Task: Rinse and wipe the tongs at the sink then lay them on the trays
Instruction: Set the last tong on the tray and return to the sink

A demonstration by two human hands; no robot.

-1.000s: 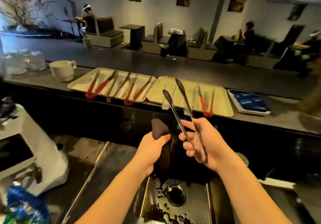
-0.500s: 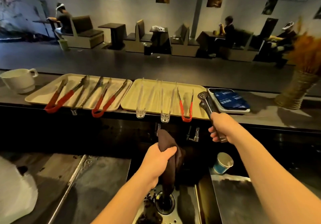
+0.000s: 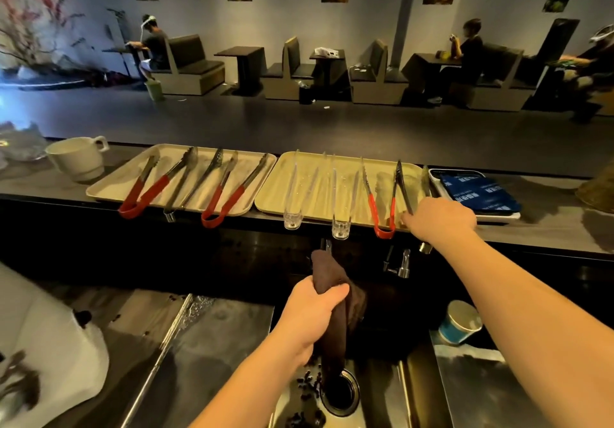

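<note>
Plain steel tongs [image 3: 402, 185], slim with scalloped tips, are laid along the right edge of the right tray [image 3: 345, 175], a flat beige rectangle on the dark counter; their handle end is covered by the right hand [image 3: 440, 219], closed over it. A dark, soft cloth [image 3: 335, 311] is gripped in the fisted left hand [image 3: 312, 308] and hung over the steel sink [image 3: 412, 391].

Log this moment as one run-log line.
step: laying tongs | right hand: on steel tongs, right tray | left hand: holds brown cloth over sink
</note>
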